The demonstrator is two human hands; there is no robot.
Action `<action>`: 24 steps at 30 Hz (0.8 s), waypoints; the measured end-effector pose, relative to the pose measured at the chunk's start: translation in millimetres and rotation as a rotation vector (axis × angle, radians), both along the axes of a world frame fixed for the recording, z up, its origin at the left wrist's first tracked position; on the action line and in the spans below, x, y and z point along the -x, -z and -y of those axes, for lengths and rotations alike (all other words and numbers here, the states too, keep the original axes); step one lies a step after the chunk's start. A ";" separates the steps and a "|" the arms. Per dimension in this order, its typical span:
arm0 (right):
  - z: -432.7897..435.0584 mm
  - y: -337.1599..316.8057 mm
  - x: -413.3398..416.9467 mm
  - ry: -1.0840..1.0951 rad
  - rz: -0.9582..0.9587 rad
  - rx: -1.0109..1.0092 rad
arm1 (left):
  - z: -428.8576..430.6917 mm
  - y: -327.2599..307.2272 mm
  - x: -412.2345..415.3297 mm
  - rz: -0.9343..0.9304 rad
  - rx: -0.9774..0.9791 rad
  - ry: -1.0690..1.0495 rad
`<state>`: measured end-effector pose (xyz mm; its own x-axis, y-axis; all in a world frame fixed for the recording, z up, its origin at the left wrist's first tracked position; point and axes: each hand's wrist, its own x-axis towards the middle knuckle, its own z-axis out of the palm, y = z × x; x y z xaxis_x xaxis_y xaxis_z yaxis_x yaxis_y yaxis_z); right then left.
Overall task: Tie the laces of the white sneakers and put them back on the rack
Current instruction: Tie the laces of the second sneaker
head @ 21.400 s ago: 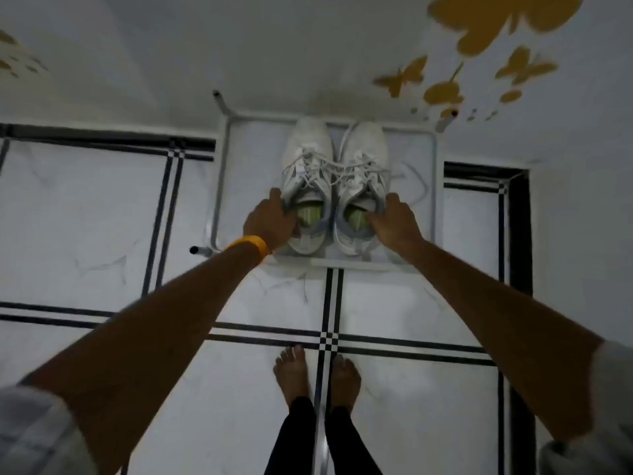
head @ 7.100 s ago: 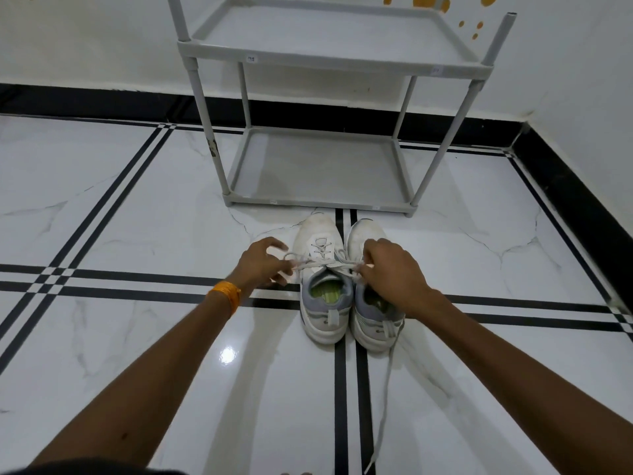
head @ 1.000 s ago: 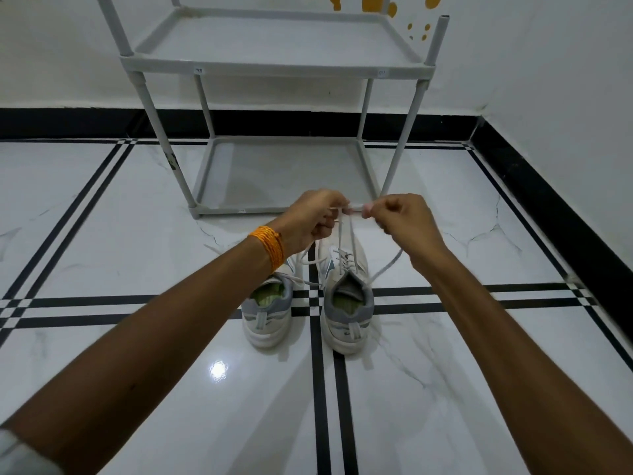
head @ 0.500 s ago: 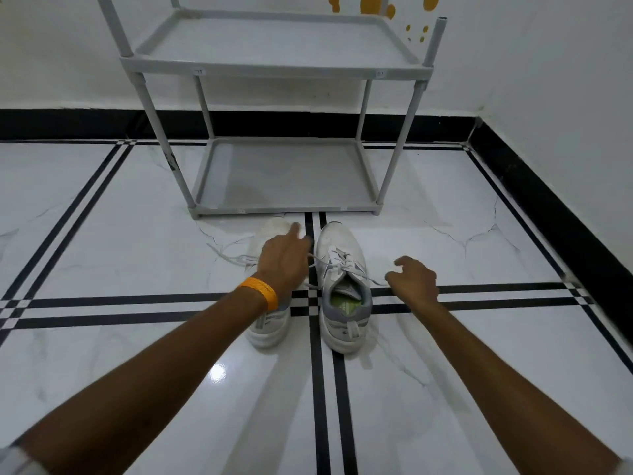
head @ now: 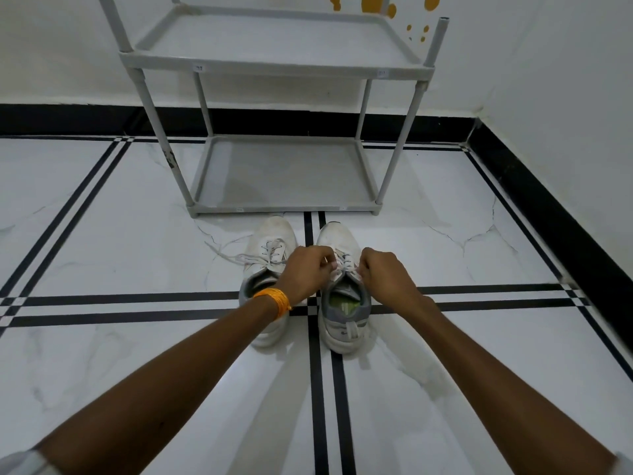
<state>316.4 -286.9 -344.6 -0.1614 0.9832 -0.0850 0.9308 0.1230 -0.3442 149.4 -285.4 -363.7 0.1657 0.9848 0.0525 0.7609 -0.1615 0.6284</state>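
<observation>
Two white sneakers stand side by side on the floor, toes pointing at the rack. The right sneaker [head: 337,236] has its laces pinched between both my hands over its tongue. My left hand [head: 306,272], with an orange band on the wrist, grips the lace on the left side. My right hand [head: 385,274] grips it on the right side. The left sneaker [head: 274,234] is partly hidden under my left wrist, and its loose laces [head: 227,257] trail out to the left on the tile. The grey two-shelf rack [head: 281,209] stands just beyond the shoes, both shelves bare.
White marble floor tiles with black double stripes [head: 317,389] run under the shoes. A black skirting [head: 548,214] lines the white walls at the back and right. Yellow wall stickers [head: 376,5] show above the rack.
Half a second ago my hands were apart, left on the left sneaker and right open beside the shoes. Both have since closed on the right sneaker's laces.
</observation>
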 end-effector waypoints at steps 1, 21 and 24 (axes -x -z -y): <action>0.4 -1.3 -1.5 -0.008 0.044 -0.036 | -0.2 -1.3 0.9 -0.056 -0.001 -0.017; -0.8 -10.0 -23.4 0.124 -0.502 0.455 | -1.9 2.5 5.7 -0.213 0.145 -0.132; -1.7 -20.0 -19.7 0.149 -0.958 0.556 | -1.5 1.9 5.9 -0.223 0.141 -0.121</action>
<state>336.0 -285.1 -324.6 -0.2791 0.8622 -0.4227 0.2445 -0.3619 -0.8996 143.4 -283.9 -365.6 0.0382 0.9931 -0.1108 0.8914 0.0162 0.4530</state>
